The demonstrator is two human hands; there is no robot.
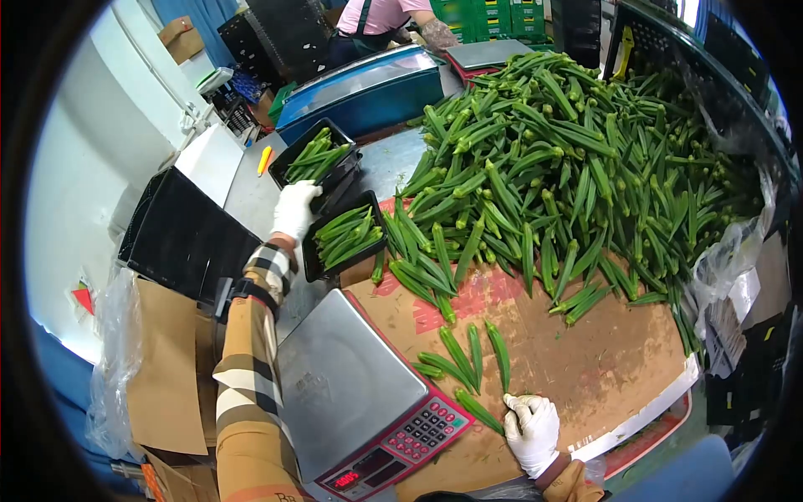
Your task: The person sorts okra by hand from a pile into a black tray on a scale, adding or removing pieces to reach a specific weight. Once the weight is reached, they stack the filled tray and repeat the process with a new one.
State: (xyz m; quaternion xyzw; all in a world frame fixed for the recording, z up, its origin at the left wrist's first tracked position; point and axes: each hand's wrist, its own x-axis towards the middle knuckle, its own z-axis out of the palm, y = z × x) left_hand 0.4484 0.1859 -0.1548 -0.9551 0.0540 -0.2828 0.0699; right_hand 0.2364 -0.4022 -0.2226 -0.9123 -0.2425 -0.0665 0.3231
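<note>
here, an okra pod lies on the cardboard, its lower end seemingly pinched by the right hand; handling one slim pod calls for light fingertips. the left hand is beside the upper black tray; its grip i cannot tell.

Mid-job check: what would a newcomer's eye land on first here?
Probably the big heap of green okra, filling the upper right. Next, the two white-gloved hands: the left hand at the black trays, the right hand beside a few loose pods at the lower middle. Between the hands sits the silver scale, its display lit red.
</note>
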